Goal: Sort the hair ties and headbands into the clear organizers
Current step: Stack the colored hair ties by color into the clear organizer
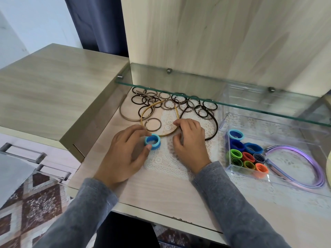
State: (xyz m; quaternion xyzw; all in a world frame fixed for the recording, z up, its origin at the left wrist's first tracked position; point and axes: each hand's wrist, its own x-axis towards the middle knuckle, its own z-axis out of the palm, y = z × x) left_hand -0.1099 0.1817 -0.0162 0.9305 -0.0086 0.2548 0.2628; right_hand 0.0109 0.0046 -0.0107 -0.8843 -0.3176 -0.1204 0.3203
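Observation:
My left hand pinches a light blue hair tie between thumb and fingers, just above the lace mat. My right hand hovers beside it with curled fingers over a mustard headband; whether it grips anything is hidden. Several thin brown and black hair ties lie piled at the back under the glass shelf, with a beige headband and a black headband. A clear organizer on the right holds several coloured ties. Purple headbands lie in a larger clear tray.
A glass shelf juts out low over the back of the desk. A wooden cabinet top rises on the left. Drawer handles and a patterned rug show at lower left.

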